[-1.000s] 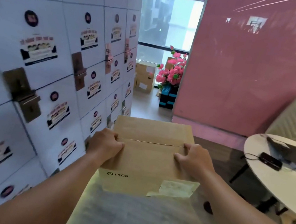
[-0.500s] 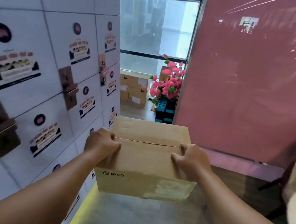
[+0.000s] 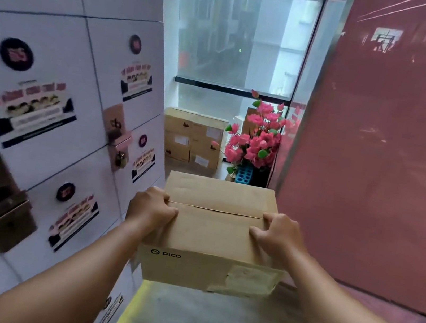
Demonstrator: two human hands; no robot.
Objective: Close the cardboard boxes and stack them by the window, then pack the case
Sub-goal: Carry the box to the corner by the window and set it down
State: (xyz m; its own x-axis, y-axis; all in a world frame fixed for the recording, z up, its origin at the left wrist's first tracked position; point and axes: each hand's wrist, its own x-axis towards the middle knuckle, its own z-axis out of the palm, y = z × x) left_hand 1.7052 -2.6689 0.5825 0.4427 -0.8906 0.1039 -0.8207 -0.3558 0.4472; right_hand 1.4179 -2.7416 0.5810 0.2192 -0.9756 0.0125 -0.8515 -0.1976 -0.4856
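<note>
The closed cardboard box [image 3: 213, 234] is carried in the near middle. The left hand [image 3: 150, 208] and right hand [image 3: 277, 234] grip its sides with curled fingers. Stacked boxes [image 3: 193, 137] stand far by the window [image 3: 242, 40].

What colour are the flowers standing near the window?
The flowers are pink with green leaves, seen best in the head view, right of the stacked boxes.

Daylight from the window [image 3: 242, 40] ahead — bright, slightly hazy. Glare and reflections on the glossy pink wall [image 3: 392, 134]. Locker labels [image 3: 30, 110] at left motion-blurred — wide-angle bending at edges. Centre sharp, shadows soft.
</note>
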